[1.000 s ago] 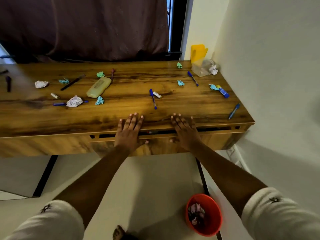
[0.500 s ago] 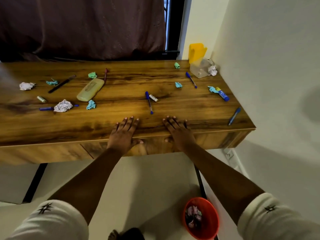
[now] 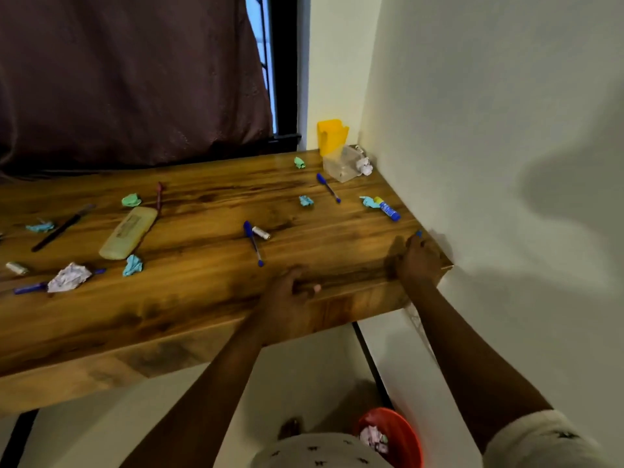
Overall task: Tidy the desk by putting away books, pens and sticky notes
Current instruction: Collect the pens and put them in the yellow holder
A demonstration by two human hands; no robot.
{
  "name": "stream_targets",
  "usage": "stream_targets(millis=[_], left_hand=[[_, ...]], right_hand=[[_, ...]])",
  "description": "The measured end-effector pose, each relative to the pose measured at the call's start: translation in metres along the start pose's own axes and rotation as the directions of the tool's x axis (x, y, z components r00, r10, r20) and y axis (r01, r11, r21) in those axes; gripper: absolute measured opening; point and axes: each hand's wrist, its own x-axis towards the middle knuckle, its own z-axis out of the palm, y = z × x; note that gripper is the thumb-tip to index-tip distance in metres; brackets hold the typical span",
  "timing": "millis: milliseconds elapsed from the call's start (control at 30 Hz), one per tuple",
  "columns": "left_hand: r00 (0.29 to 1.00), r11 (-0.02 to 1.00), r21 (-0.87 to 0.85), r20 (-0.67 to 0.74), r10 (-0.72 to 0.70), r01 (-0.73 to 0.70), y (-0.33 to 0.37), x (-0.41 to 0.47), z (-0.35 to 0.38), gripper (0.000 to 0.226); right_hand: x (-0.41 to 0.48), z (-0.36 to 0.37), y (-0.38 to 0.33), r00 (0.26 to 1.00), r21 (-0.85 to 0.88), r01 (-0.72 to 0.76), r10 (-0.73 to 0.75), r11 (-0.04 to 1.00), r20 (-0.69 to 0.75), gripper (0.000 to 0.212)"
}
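grained wood desk [image 3: 202, 298] | crumpled paper wad [image 3: 69, 276] | blue pen [image 3: 419, 234] under right hand [image 3: 417, 263]

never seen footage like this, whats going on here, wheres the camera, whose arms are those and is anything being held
There is no machine here. A person wears one wide-angle camera on the head, looking forward and down, so the arms are their own. All three pictures come from that camera, and the last one is the present moment.

The wooden desk carries loose items: a blue pen near the middle, crumpled paper balls, a pale yellow case, what looks like a glue stick, and a clear box with a yellow holder in the far corner. A red bin stands on the floor below.

The left hand rests at the desk's front edge, and nothing shows in it. The right hand covers a second pen at the right edge. Only the pen's tip shows, so I can't tell whether it is gripped yet.
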Motion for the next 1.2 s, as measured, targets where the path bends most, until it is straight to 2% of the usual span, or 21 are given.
stream_targets(millis=[33,100,167,267,300,367,467,533,633,700,800,933,1000,1067,1200], left_hand=[[0.999,0.981,-0.192,0.028,-0.028,0.032,0.012,0.003,0.005,0.042],[0.992,0.868,-0.479,0.071,-0.107,0.128,0.027,0.013,0.013,0.018],[0.973,0.766,-0.601,0.119,-0.198,0.229,0.034,0.03,0.014,0.006],[0.935,0.712,-0.606,0.229,-0.27,0.354,0.033,0.058,0.01,0.01],[0.929,0.709,-0.6,0.258,-0.266,0.37,0.033,0.066,0.007,0.012],[0.92,0.701,-0.601,0.311,-0.237,0.383,0.031,0.081,0.003,0.02],[0.886,0.642,-0.62,0.4,-0.235,0.451,0.034,0.099,0.002,0.03],[0.848,0.503,-0.687,0.473,-0.237,0.524,0.042,0.111,0.001,0.035],[0.823,0.211,-0.797,0.527,-0.212,0.565,0.056,0.129,-0.009,0.039],[0.844,0.085,-0.851,0.494,-0.208,0.519,0.056,0.144,-0.014,0.038],[0.866,-0.077,-0.905,0.424,-0.266,0.419,0.048,0.165,-0.021,0.033],[0.892,-0.076,-0.953,0.301,-0.338,0.293,0.044,0.19,-0.032,0.027],[0.898,-0.074,-0.964,0.264,-0.352,0.254,0.045,0.203,-0.034,0.023],[0.899,-0.074,-0.969,0.246,-0.361,0.235,0.044,0.214,-0.032,0.021],[0.891,-0.066,-0.975,0.219,-0.397,0.211,0.041,0.233,-0.026,0.02]], right_hand=[[0.004,-0.002,0.003,0.999,-0.017,-0.041,0.041,0.999,0.031,0.07],[0.011,0.002,0.004,0.997,-0.068,-0.061,0.065,0.996,0.051,0.078],[0.01,0.004,0.001,0.997,-0.089,-0.057,0.062,0.994,0.052,0.074],[0.002,-0.001,-0.006,0.989,0.16,-0.141,0.132,0.977,0.066,0.04],[-0.001,-0.002,-0.008,0.986,0.231,-0.163,0.152,0.959,0.062,0.034],[-0.008,0.004,-0.014,0.981,0.4,-0.194,0.175,0.896,0.085,0.035],[-0.028,0.005,-0.043,0.974,0.651,-0.202,0.084,0.732,0.209,0.033],[-0.036,0.005,-0.068,0.966,0.726,-0.142,-0.065,0.673,0.249,0.031],[-0.034,0.006,-0.104,0.903,0.714,0.014,-0.315,0.7,0.292,0.034],[-0.021,0.009,-0.117,0.88,0.713,0.046,-0.366,0.699,0.302,0.029],[0.015,0.007,-0.125,0.9,0.711,0.065,-0.348,0.701,0.261,0.018],[0.102,0.007,-0.131,0.952,0.509,0.154,-0.266,0.847,0.154,0.016],[0.146,0.021,-0.138,0.959,0.371,0.2,-0.258,0.907,0.114,0.027],[0.178,0.041,-0.145,0.952,0.252,0.248,-0.284,0.935,0.117,0.032],[0.206,0.064,-0.157,0.945,0.095,0.267,-0.28,0.959,0.167,0.026]])
